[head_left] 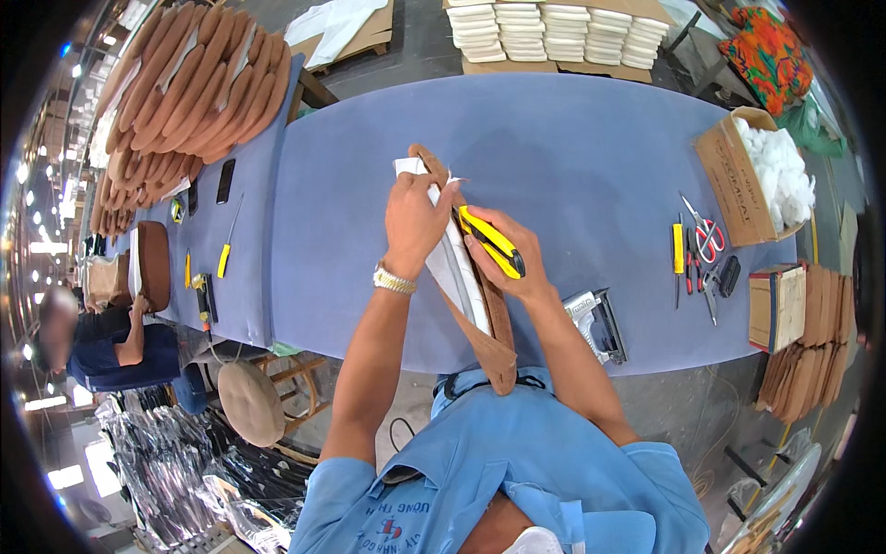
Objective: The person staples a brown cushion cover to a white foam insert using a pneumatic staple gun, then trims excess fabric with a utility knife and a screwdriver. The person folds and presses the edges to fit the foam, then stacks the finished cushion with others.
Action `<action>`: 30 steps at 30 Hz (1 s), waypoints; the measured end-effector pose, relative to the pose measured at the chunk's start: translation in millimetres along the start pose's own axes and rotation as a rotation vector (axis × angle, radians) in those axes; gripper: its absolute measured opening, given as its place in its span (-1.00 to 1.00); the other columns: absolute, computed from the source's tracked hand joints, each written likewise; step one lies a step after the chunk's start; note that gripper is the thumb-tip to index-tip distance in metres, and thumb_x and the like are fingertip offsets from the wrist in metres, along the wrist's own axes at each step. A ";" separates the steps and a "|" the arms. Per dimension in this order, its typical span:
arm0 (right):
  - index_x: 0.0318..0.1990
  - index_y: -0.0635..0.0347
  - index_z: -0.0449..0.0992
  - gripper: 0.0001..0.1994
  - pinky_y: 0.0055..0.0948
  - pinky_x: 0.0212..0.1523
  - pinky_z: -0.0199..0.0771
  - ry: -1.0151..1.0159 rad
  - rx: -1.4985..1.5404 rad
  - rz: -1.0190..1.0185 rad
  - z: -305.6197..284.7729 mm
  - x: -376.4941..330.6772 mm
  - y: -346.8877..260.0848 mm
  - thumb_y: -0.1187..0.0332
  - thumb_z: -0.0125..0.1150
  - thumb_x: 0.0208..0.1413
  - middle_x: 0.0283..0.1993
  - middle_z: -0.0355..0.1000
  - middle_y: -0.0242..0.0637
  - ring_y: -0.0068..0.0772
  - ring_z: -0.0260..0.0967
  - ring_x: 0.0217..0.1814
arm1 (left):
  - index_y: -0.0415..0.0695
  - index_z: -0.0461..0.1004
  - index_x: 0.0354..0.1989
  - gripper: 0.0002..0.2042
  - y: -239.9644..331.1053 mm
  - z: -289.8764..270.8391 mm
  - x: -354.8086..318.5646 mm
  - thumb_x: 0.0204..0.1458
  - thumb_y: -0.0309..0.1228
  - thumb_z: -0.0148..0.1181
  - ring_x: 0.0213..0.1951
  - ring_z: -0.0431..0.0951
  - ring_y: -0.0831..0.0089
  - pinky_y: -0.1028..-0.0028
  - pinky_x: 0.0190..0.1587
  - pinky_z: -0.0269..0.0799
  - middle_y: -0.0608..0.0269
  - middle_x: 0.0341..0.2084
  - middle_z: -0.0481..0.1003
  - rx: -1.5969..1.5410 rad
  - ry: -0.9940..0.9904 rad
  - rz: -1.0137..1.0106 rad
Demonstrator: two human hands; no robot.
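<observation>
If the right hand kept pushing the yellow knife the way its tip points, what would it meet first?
The right hand aims the yellow utility knife up-left; it would likely meet the left hand gripping the white-and-brown padded piece, though depth is unclear.

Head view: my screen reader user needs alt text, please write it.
Over a blue padded workbench, the left hand grips the top of a long brown fabric-covered panel with white lining, while the right hand holds a yellow utility knife against it.
</observation>
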State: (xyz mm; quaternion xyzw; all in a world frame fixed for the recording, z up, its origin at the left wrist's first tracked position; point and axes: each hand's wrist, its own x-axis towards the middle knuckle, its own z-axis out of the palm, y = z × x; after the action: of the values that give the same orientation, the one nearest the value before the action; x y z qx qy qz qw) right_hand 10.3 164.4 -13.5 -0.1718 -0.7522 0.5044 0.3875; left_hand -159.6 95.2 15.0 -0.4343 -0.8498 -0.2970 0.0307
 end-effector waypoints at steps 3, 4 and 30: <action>0.13 0.20 0.58 -0.64 -0.40 -0.06 0.59 -0.027 -0.010 -0.030 -3.0 4.0 0.1 0.40 0.41 0.18 -0.03 0.65 -0.17 -0.24 0.64 -0.09 | -0.22 0.63 -0.20 -0.64 13.2 -4.9 10.0 0.09 -0.13 0.42 -0.28 0.64 -0.02 0.13 -0.24 0.56 0.01 -0.21 0.57 0.103 -0.084 0.019; 0.13 0.20 0.59 -0.64 -0.40 -0.07 0.59 -0.033 -0.021 -0.036 -3.8 3.7 -0.8 0.39 0.41 0.18 -0.03 0.65 -0.17 -0.24 0.64 -0.09 | -0.22 0.61 -0.22 -0.65 16.7 -8.1 12.3 0.08 -0.14 0.43 -0.27 0.64 -0.05 0.11 -0.24 0.56 0.00 -0.19 0.57 0.128 -0.136 -0.002; 0.01 0.20 0.58 -0.74 -0.39 -0.28 0.56 -0.044 -0.061 0.080 -8.0 -9.8 -8.8 0.39 0.36 0.19 -0.24 0.63 -0.17 -0.25 0.62 -0.32 | -0.16 0.48 -0.30 -0.87 -26.5 7.9 34.1 0.26 -0.38 0.19 -0.44 0.40 0.69 0.60 -0.35 0.32 0.36 -0.45 0.59 -0.768 -0.483 -0.404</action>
State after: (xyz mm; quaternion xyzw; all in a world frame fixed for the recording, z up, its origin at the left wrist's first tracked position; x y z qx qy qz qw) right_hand 23.9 159.3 -8.1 -0.2024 -0.7682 0.4999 0.3450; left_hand -199.2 112.1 6.4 -0.2973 -0.7292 -0.4794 -0.3873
